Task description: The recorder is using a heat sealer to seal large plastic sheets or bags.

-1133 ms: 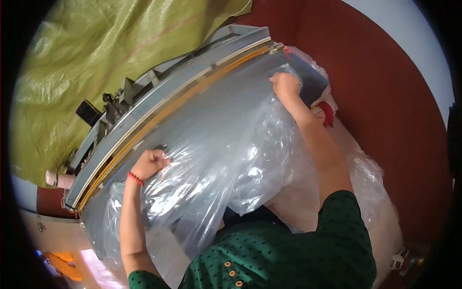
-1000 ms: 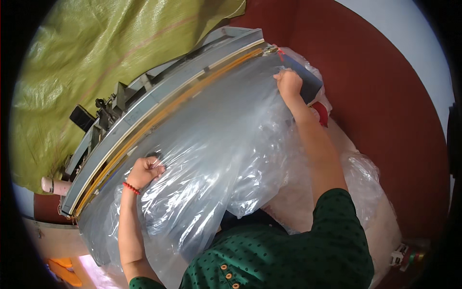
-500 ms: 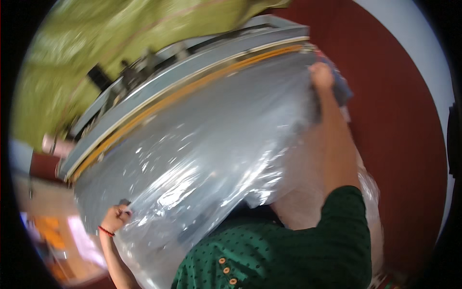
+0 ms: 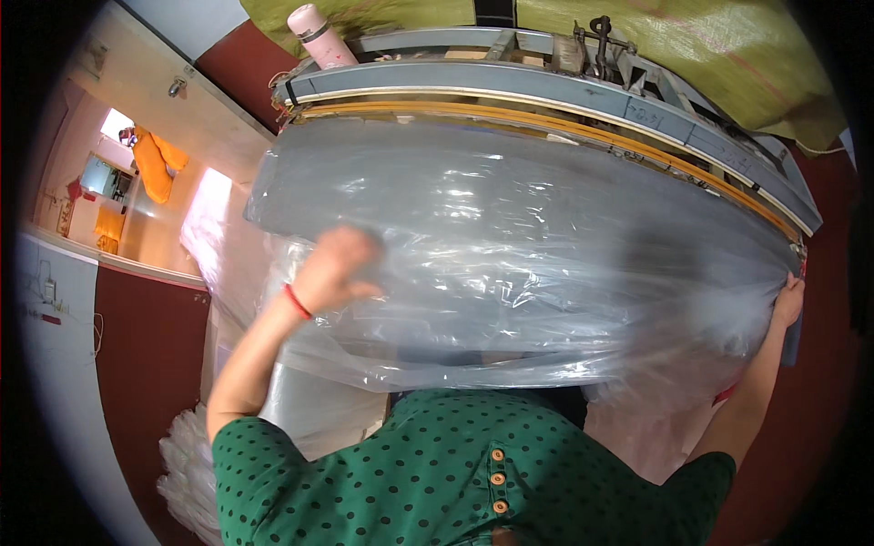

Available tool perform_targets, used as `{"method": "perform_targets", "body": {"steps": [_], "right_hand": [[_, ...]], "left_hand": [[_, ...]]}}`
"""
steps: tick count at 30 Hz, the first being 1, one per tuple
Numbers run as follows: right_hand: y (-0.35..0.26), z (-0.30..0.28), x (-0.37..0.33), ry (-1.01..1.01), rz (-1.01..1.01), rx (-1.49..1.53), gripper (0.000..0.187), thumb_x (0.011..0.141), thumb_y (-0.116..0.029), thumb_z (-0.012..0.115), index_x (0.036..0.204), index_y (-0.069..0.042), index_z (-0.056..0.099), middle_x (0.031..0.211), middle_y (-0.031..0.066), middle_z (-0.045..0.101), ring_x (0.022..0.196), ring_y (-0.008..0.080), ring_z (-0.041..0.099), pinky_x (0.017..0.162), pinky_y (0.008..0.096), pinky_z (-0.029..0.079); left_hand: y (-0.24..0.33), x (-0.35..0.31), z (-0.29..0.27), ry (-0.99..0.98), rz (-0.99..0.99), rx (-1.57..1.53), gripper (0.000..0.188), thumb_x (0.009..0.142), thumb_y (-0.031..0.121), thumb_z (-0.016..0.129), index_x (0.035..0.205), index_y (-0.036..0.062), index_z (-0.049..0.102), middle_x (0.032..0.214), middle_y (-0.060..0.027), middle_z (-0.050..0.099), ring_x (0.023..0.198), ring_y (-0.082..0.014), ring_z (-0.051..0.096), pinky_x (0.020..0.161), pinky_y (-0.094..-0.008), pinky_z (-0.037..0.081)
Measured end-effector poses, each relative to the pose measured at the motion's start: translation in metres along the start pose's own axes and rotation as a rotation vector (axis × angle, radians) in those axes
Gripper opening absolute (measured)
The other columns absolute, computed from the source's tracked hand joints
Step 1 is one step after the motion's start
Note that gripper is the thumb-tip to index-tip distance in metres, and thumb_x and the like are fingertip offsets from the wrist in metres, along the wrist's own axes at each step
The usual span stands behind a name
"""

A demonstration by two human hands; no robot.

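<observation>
A wide sheet of clear plastic film lies over the grey work surface in front of me, glossy and wrinkled, its near edge hanging by my waist. My left hand, a red cord on its wrist, is over the left part of the film. Motion blurs its fingers, but the thumb stands apart and nothing shows in it; whether it touches the film I cannot tell. At the far right, my right hand is closed on the film's gathered edge, and folds run toward it.
Along the far side runs a grey metal frame with an orange strip. A pink bottle and a metal clamp stand there. Yellow-green sheeting lies behind. An open doorway is at left, with bunched plastic below.
My view has swung left, bringing the doorway more into sight. The left hand, earlier closed at the film's left side, has come away and opened. The right hand remains at the right edge.
</observation>
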State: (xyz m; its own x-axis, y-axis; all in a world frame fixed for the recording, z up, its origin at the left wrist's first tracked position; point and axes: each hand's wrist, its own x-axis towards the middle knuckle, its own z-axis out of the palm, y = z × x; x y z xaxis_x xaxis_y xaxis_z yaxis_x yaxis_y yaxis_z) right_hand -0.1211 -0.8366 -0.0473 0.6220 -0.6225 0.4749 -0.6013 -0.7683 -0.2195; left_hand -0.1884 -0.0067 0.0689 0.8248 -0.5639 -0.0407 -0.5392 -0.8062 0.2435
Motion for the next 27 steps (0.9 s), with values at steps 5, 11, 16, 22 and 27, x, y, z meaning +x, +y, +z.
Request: {"method": "perform_targets", "body": {"steps": [5,11,16,22,27], "right_hand": [[0.003,-0.004,-0.003,-0.006,0.026,-0.001,0.039,0.085,-0.042,0.04,0.091,-0.004,0.049,0.09,0.0201,0.056,0.085,0.0391,0.051,0.068,0.0441,0.04],[0.015,0.003,0.002,-0.001,-0.012,0.001,0.039,0.084,-0.042,0.041,0.091,-0.005,0.048,0.09,0.0205,0.056,0.084,0.0396,0.051,0.067,0.0449,0.04],[-0.005,-0.007,-0.004,-0.038,0.025,0.018,0.036,0.085,-0.04,0.041,0.091,-0.004,0.047,0.091,0.0193,0.055,0.085,0.0387,0.05,0.067,0.0435,0.039],[0.023,-0.002,0.0,0.012,-0.015,0.0,0.035,0.086,-0.038,0.041,0.091,-0.004,0.046,0.09,0.0193,0.055,0.084,0.0387,0.05,0.067,0.0433,0.039],[0.001,0.008,0.006,-0.013,-0.053,0.024,0.034,0.086,-0.037,0.041,0.091,-0.004,0.046,0.089,0.0195,0.055,0.083,0.0383,0.051,0.066,0.0431,0.039]], "left_hand": [[0.008,-0.014,0.022,0.256,0.031,-0.261,0.015,0.074,0.009,0.057,0.084,0.0034,0.047,0.087,-0.0097,0.049,0.087,-0.025,0.048,0.079,-0.0368,0.039],[-0.022,-0.033,-0.083,-0.204,-0.297,-0.769,0.025,0.073,0.014,0.065,0.092,0.0055,0.051,0.086,-0.0012,0.052,0.079,-0.0076,0.049,0.064,-0.0207,0.043],[-0.096,-0.077,-0.203,0.315,-0.62,-0.482,0.016,0.075,0.008,0.059,0.088,0.005,0.05,0.078,0.003,0.052,0.076,-0.0076,0.049,0.067,-0.0211,0.042],[-0.052,-0.01,-0.094,0.512,-0.012,0.664,0.044,0.072,0.007,0.058,0.114,0.0031,0.045,0.12,-0.0152,0.043,0.116,-0.0313,0.036,0.097,-0.0394,0.027],[-0.219,-0.142,0.05,0.325,-0.827,0.223,0.053,0.083,0.03,0.047,0.124,-0.0006,0.033,0.127,-0.0248,0.031,0.122,-0.0359,0.025,0.099,-0.0437,0.022]]}}
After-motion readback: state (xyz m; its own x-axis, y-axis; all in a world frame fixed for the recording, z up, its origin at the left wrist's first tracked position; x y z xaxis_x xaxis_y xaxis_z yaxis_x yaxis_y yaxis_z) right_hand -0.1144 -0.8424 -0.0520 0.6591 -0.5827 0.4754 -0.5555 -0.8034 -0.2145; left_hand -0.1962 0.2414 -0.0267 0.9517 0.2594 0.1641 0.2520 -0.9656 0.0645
